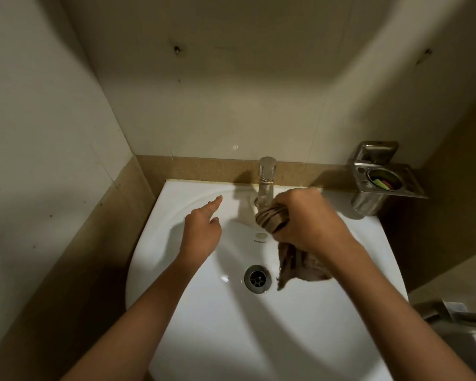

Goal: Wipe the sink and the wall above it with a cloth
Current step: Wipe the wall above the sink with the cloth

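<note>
Hovering over the sink (pixel 176 312), left hand (pixel 201 235) is empty, forefinger out, other fingers loosely curled. Tap (pixel 266 182) just beyond right hand (pixel 311 221), w/ brown cloth (pixel 272 218) bunched in its fist, tail hanging below.

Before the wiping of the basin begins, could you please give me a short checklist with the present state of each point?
1. Cloth in hand: ok. The right hand is closed on the brown cloth, with its tail hanging into the basin.
2. Left hand free: ok. It is open over the sink, holding nothing.
3. Drain unobstructed: ok. The cloth tail hangs beside it, not over it.
4. Tap off: cannot tell. No stream is plainly visible.
5. Cloth damp: cannot tell.
6. Metal holder out of the way: ok. It is on the wall, right of the sink.
</note>
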{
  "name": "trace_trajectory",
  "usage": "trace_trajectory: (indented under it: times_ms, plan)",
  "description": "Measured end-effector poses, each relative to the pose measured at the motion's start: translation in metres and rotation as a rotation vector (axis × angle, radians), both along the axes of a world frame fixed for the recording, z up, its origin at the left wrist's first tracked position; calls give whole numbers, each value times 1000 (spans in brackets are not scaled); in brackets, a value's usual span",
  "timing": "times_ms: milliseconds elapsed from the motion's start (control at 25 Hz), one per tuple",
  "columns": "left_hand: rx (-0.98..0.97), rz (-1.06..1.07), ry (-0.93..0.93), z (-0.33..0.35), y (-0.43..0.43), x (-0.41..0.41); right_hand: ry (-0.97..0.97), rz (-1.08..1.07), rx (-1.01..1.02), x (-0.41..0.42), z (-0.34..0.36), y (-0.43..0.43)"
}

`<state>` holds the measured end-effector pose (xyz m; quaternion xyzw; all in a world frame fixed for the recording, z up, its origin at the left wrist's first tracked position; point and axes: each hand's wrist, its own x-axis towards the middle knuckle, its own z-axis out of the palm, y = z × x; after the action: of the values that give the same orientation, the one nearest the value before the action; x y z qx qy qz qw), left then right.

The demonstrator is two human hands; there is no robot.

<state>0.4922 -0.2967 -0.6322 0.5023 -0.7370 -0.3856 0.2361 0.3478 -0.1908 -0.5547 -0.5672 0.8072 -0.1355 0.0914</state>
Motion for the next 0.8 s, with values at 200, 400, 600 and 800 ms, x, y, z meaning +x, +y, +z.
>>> trace_trajectory:
  times_ms: [200, 400, 600, 800]
  plan:
    - [-90, -8, -75, 21, -1, -15, 43, -71, -480, -36, 37, -25]
    - [-145, -30, -120, 40, 6, -49, 97, 157, -193, -31, -4, -94]
    - [-164, 5, -149, 38, 0, -38, 106, 145, -229, -28, -6, -88]
    - [-285, 21, -123, 39, -24, -3, 241, 259, 36, -3, 18, -64]
